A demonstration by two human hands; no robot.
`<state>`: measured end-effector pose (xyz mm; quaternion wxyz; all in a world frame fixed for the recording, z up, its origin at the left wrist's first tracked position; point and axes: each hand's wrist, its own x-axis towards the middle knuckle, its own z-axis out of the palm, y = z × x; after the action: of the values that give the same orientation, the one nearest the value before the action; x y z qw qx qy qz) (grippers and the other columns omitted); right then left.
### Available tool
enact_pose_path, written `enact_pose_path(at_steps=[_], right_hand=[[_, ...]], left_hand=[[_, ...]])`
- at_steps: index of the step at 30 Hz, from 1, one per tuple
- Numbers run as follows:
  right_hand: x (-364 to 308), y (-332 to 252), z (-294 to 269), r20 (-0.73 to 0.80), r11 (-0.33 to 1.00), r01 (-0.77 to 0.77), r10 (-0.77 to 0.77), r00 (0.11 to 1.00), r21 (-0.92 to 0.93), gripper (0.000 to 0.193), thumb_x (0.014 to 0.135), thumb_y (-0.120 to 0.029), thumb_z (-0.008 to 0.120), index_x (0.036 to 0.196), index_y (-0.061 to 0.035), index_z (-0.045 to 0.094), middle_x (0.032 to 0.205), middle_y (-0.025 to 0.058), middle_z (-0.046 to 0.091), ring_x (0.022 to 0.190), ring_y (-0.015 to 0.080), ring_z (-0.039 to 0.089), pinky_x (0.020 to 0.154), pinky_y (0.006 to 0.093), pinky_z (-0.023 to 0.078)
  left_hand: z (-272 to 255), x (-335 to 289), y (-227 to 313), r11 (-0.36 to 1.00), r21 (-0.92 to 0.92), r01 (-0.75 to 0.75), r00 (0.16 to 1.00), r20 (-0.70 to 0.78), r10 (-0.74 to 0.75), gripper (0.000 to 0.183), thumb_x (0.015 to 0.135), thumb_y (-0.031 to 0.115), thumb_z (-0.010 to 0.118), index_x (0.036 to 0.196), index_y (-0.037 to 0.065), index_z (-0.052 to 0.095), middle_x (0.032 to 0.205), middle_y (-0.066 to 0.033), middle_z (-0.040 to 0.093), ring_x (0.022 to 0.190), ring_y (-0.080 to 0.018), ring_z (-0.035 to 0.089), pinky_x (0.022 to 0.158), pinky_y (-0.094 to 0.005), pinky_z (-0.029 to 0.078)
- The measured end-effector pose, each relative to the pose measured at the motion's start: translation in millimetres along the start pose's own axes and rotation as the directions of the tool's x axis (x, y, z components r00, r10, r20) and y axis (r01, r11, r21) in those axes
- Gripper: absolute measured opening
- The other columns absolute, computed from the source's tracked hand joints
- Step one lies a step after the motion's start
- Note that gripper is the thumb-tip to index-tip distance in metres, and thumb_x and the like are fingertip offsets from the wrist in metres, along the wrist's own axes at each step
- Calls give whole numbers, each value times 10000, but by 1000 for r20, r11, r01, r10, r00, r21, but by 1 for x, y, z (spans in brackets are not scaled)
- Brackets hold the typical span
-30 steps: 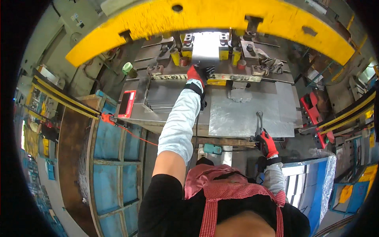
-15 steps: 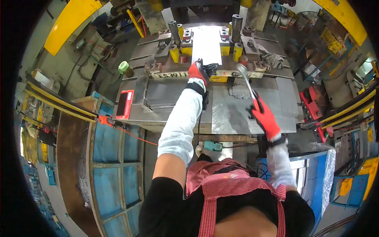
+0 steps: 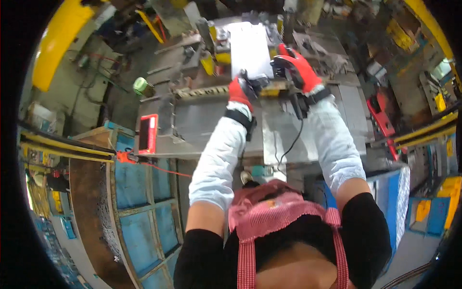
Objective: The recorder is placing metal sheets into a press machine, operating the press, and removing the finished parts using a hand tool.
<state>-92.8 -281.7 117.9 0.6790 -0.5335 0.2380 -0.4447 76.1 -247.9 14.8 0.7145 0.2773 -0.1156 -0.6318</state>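
A bright, whitish flat sheet (image 3: 250, 48) lies among the upright posts of a press die. My left hand (image 3: 244, 90), in a red glove with dark fingertips, is closed at the sheet's near edge. The fingers appear to pinch that edge, though blur hides the exact contact. My right hand (image 3: 299, 71), gloved alike, reaches in by the sheet's right edge. Its fingers are smeared by motion, and I cannot see whether anything is in them. Black straps circle both wrists, and a dark cable (image 3: 293, 143) hangs from the right one.
A metal work surface (image 3: 202, 118) spreads before the die. On its left lie a red-framed dark panel (image 3: 147, 134) and a green-lidded jar (image 3: 142, 86). A blue-panelled frame (image 3: 132, 176) stands lower left, a red rack (image 3: 382, 120) at right. Yellow guards (image 3: 60, 43) flank the press.
My right hand has moved up and inward to the sheet's right side; the shiny long-handled metal tool it held no longer shows. My left hand stays at the near edge. The view has shifted slightly.
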Motion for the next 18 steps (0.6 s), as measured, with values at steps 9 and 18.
enact_pose_path(at_steps=[9, 18], right_hand=[[-220, 64, -134, -273, 912, -407, 377, 885, -58, 574, 767, -145, 556, 1282, -30, 331, 895, 93, 587, 613, 136, 543, 564, 263, 468], [-210, 116, -131, -440, 859, -470, 347, 828, -206, 431, 778, -168, 567, 1183, -83, 446, 654, 24, 530, 448, 83, 433, 398, 231, 362]], left_hand=[[18, -19, -1, 990, -64, 129, 989, 85, -123, 379, 878, 327, 423, 1017, -25, 435, 889, -279, 571, 740, -364, 597, 708, -432, 505], [21, 7, 1, 995, -76, 64, 997, 53, -60, 335, 863, 275, 445, 1015, -23, 463, 902, -264, 579, 729, -347, 609, 668, -429, 516]])
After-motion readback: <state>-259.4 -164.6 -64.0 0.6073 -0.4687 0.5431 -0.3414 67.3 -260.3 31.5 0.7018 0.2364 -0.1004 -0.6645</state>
